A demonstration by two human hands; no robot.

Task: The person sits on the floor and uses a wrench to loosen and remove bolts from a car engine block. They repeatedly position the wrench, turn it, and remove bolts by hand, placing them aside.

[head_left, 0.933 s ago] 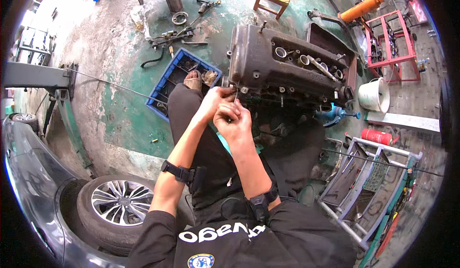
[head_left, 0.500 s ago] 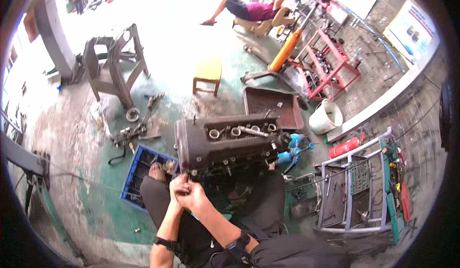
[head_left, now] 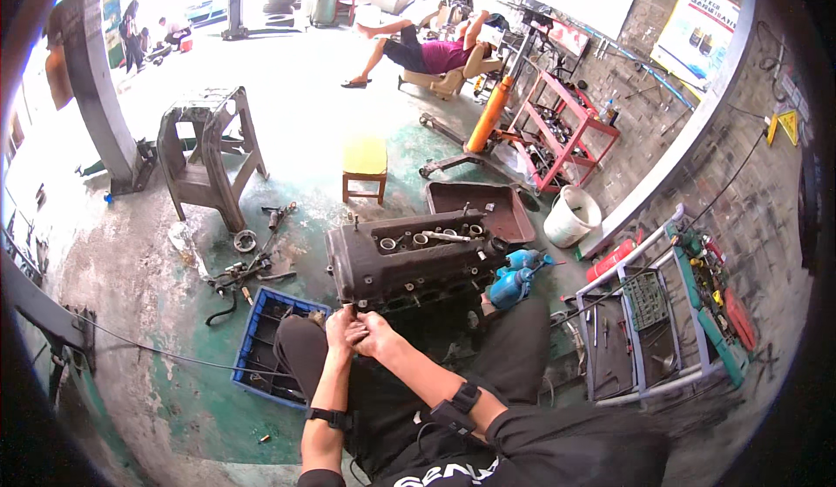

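A dark engine cylinder head with its cover lies before me, round openings along its top. At its near left corner my left hand and my right hand are close together, fingers curled in and touching. Both are closed on something small at that corner; the fingers hide what it is. A blue hand tool rests by the right end of the engine part. A blue parts crate stands on the floor left of my hands, partly covered by my knee.
Beyond the engine part lies a brown tray, with a white bucket beside it. A framed tool rack stands at right. Farther off are a yellow-topped stool, a grey plastic stool, an orange hoist and a reclining person.
My view has shifted, so the scene sits differently in the picture. Both hands stay together at the engine part's near left corner, still closed.
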